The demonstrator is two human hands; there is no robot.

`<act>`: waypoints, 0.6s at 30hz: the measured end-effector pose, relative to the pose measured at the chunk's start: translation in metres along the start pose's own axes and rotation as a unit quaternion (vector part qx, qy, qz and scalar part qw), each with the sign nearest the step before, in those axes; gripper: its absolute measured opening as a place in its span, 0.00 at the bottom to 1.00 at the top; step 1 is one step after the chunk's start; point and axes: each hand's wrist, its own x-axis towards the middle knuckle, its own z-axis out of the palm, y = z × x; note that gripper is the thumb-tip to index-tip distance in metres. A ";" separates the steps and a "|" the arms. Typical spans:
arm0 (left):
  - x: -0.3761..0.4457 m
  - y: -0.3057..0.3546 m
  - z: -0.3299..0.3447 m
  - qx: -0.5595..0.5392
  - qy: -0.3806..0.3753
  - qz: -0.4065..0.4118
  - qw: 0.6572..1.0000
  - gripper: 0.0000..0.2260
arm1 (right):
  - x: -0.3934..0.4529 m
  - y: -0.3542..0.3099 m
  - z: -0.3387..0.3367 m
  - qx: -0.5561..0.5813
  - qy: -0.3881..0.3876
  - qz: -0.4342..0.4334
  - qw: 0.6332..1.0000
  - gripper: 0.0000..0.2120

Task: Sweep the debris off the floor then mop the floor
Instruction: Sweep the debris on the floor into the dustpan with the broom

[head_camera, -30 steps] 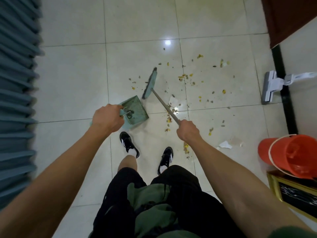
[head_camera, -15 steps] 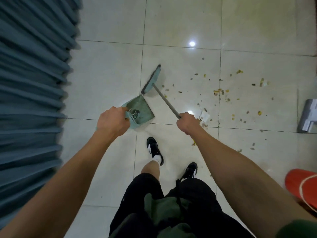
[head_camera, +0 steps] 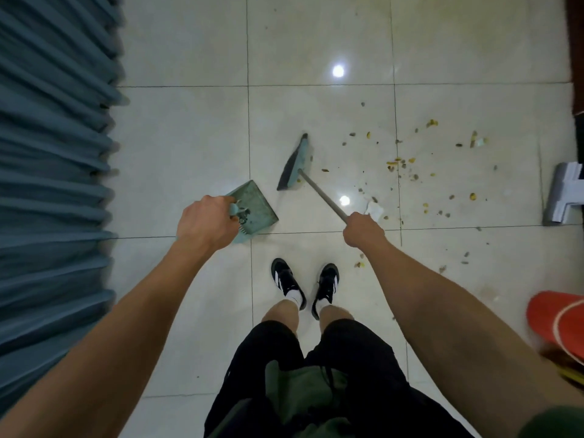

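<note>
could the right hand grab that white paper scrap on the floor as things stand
Probably not yet: the right hand grips the broom handle well above the floor. The white paper scrap lies uncovered, so it could after letting go and bending down.

Left of the left hand (head_camera: pixel 205 224) bare tile runs only as far as the blue curtain (head_camera: pixel 53 184). Between both hands the floor lies open beyond the dustpan (head_camera: pixel 256 207) and broom head (head_camera: pixel 295 164). Right of the right hand (head_camera: pixel 363 230): scattered debris (head_camera: pixel 410 177), then a white mop head (head_camera: pixel 562 197) (and, nearer, an orange bucket (head_camera: pixel 556 327)).
</note>
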 end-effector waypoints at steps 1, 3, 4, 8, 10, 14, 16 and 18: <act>0.004 0.010 -0.002 0.006 -0.001 0.011 1.000 0.08 | -0.001 0.013 0.002 0.009 -0.001 0.010 1.000 0.13; 0.010 0.031 -0.006 0.017 -0.003 0.034 0.999 0.08 | -0.006 0.040 0.008 0.031 -0.006 0.030 0.999 0.14; 0.012 0.043 -0.007 0.023 -0.005 0.046 0.999 0.08 | -0.009 0.056 0.010 0.041 -0.010 0.041 0.998 0.14; 0.015 0.088 -0.009 0.065 -0.011 0.076 0.995 0.08 | -0.021 0.114 0.019 0.066 -0.016 0.074 0.995 0.15; 0.013 0.119 -0.008 0.081 -0.010 0.095 0.992 0.08 | -0.028 0.150 0.022 0.078 -0.021 0.093 0.992 0.14; 0.012 0.179 -0.008 0.112 -0.010 0.130 0.985 0.07 | -0.042 0.219 0.026 0.111 -0.035 0.129 0.985 0.13; 0.012 0.205 -0.010 0.119 -0.008 0.144 0.982 0.07 | -0.047 0.246 0.029 0.140 -0.037 0.141 0.979 0.14; 0.011 0.229 -0.012 0.125 -0.009 0.160 0.979 0.07 | -0.053 0.268 0.031 0.179 -0.033 0.148 0.972 0.15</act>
